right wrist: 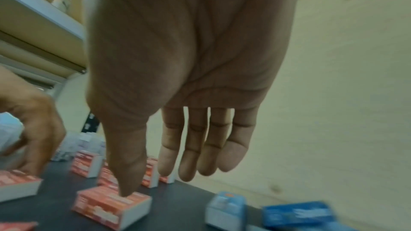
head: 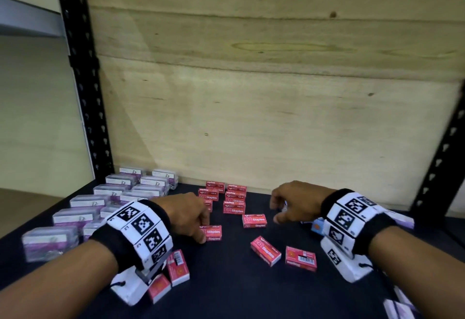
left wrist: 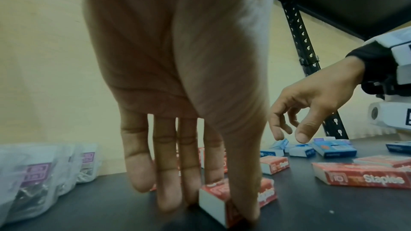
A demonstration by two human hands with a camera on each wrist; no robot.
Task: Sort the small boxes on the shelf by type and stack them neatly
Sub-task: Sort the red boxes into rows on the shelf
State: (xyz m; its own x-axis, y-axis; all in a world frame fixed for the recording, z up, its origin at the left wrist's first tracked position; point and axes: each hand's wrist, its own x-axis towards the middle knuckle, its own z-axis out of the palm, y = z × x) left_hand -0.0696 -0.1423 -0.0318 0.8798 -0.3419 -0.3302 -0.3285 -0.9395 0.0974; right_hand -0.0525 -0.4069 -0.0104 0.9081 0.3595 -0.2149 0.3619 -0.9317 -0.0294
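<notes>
Several red staples boxes lie on the black shelf (head: 226, 291). My left hand (head: 202, 229) pinches one red staples box (head: 214, 232) between thumb and fingers while it rests on the shelf; the left wrist view shows that box (left wrist: 219, 198) under the thumb. More red boxes stand stacked in rows at the back (head: 234, 200). My right hand (head: 275, 211) hovers open and holds nothing, its thumb above a loose red box (right wrist: 111, 206). Small blue boxes (right wrist: 227, 206) lie below and right of it.
Clear plastic boxes with purple labels (head: 83, 215) fill the shelf's left side in rows. Loose red boxes lie in front (head: 265, 250), (head: 300, 258) and under my left wrist (head: 177, 267). A plywood back panel (head: 251, 92) and black uprights (head: 83, 79) bound the shelf.
</notes>
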